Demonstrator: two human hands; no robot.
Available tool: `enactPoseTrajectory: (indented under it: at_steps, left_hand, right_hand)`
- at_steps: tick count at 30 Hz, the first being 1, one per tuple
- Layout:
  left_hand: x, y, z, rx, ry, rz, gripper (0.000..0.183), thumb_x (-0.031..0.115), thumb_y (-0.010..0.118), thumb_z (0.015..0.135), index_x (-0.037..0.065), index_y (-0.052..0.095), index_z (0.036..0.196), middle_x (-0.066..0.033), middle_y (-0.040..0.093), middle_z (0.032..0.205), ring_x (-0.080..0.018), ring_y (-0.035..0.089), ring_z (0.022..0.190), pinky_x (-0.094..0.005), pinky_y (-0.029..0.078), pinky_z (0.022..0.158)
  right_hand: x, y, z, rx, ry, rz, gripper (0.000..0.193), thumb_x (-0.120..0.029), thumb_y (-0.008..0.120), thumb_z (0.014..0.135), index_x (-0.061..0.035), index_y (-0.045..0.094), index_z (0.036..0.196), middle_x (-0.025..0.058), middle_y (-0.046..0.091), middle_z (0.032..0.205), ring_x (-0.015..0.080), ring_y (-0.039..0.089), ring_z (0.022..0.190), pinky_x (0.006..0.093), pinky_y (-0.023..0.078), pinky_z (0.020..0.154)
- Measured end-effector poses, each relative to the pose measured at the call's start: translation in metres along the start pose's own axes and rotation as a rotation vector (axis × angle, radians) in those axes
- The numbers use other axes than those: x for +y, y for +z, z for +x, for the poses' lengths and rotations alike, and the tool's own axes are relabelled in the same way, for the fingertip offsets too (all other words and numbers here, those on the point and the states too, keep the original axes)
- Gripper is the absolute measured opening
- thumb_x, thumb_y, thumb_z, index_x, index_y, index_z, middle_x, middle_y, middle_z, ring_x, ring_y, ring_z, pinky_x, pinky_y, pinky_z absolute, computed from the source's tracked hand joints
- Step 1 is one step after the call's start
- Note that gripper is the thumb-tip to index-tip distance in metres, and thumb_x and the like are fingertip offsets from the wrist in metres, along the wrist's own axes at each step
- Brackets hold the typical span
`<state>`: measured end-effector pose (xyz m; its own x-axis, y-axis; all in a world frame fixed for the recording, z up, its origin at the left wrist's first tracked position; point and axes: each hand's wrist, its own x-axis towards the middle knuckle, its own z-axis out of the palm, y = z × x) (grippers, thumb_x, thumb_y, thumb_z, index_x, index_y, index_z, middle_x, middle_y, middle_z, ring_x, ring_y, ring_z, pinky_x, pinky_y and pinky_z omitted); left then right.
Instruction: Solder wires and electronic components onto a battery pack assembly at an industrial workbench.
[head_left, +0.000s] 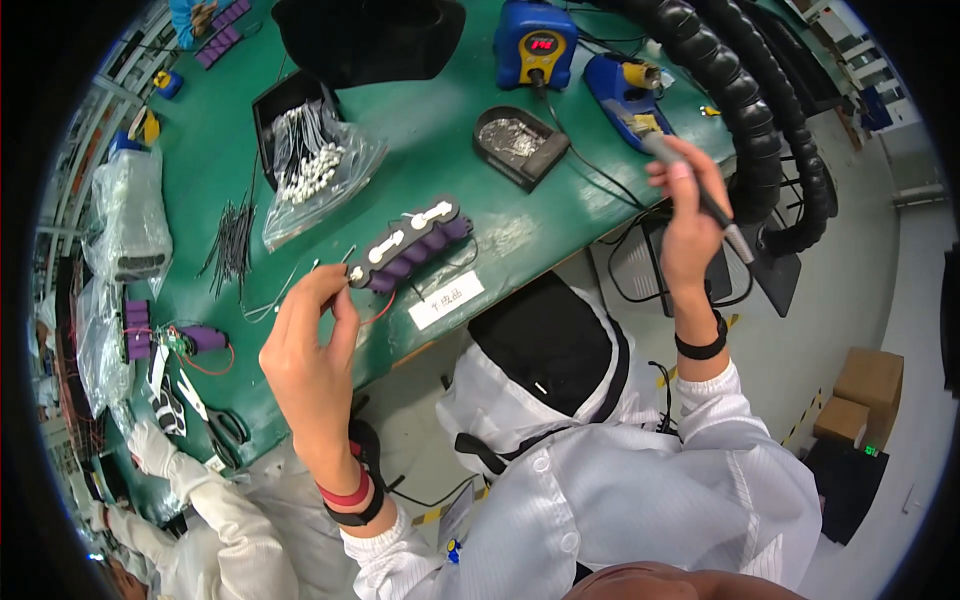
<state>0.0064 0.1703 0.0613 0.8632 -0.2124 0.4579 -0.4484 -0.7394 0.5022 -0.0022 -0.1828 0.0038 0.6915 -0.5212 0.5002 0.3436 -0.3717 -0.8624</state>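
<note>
A purple battery pack (415, 248) with white-topped metal strips along its upper side lies near the table's front edge. At its left end, my left hand (310, 355) pinches thumb and forefinger together; whatever is between them is too small to make out. A red wire (380, 310) hangs from the pack beside this hand. My right hand (690, 225) is closed around a soldering iron (708, 200), away from the pack at the right. Slightly blurred, the iron's front end reaches the blue iron stand (610, 95) with its yellow sponge.
A blue soldering station (537, 45) and a black tray of solder scraps (500, 140) stand behind the pack. A bag of white-ended leads (310, 170), black wires (232, 245) and scissors (215, 420) lie left. A thick black hose (740, 90) arches at right; a co-worker's gloved hand (152, 448) is lower left.
</note>
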Motion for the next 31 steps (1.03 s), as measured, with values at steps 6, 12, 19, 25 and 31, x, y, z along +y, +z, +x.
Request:
enactPoseTrajectory:
  at_steps: [6, 12, 19, 25, 31]
  left_hand:
    - [-0.004, 0.003, -0.003, 0.052, 0.028, -0.029, 0.018, -0.011, 0.072, 0.083, -0.004, 0.067, 0.099, -0.0136, 0.075, 0.102, -0.0233, 0.073, 0.081, -0.0321, 0.058, 0.075]
    - [-0.005, 0.005, -0.004, 0.066, 0.035, -0.048, 0.018, -0.01, 0.072, 0.083, -0.003, 0.068, 0.1, -0.0132, 0.075, 0.103, -0.0255, 0.074, 0.083, -0.0331, 0.059, 0.076]
    - [-0.012, 0.007, -0.005, 0.089, 0.084, -0.107, 0.02, -0.009, 0.072, 0.082, -0.001, 0.067, 0.1, -0.0125, 0.074, 0.101, -0.0298, 0.073, 0.087, -0.0356, 0.059, 0.076]
    - [-0.011, 0.007, -0.005, 0.103, 0.057, -0.152, 0.018, -0.008, 0.071, 0.084, -0.001, 0.067, 0.1, -0.013, 0.073, 0.099, -0.0294, 0.073, 0.085, -0.0352, 0.058, 0.075]
    - [-0.012, 0.0, -0.011, 0.093, -0.003, -0.321, 0.029, 0.002, 0.078, 0.084, -0.002, 0.066, 0.111, -0.0162, 0.071, 0.101, -0.0276, 0.073, 0.091, -0.0356, 0.057, 0.079]
  right_hand:
    - [0.03, -0.028, 0.054, 0.178, -0.033, 0.071, 0.018, -0.012, 0.06, 0.104, 0.0002, 0.064, 0.117, 0.0047, 0.066, 0.093, 0.0088, 0.06, 0.084, 0.0232, 0.049, 0.075]
    - [0.054, -0.014, 0.086, -0.035, 0.315, 0.169, 0.028, -0.019, 0.063, 0.104, -0.0037, 0.063, 0.127, 0.005, 0.071, 0.104, 0.0089, 0.062, 0.089, 0.0233, 0.048, 0.08]
    - [0.051, 0.006, 0.05, 0.042, 0.597, 0.82, 0.032, -0.013, 0.058, 0.104, 0.0088, 0.056, 0.128, 0.0184, 0.065, 0.128, 0.0232, 0.063, 0.11, 0.0315, 0.052, 0.093]
    - [-0.029, 0.076, -0.033, -0.77, 0.039, 0.108, 0.064, -0.018, 0.078, 0.09, -0.005, 0.051, 0.147, 0.0121, 0.062, 0.136, 0.0229, 0.058, 0.125, 0.0363, 0.047, 0.101]
    - [-0.009, 0.119, -0.04, -0.93, 0.105, 0.111, 0.045, -0.015, 0.076, 0.092, -0.005, 0.062, 0.133, 0.0158, 0.071, 0.123, 0.0242, 0.071, 0.108, 0.0317, 0.055, 0.089]
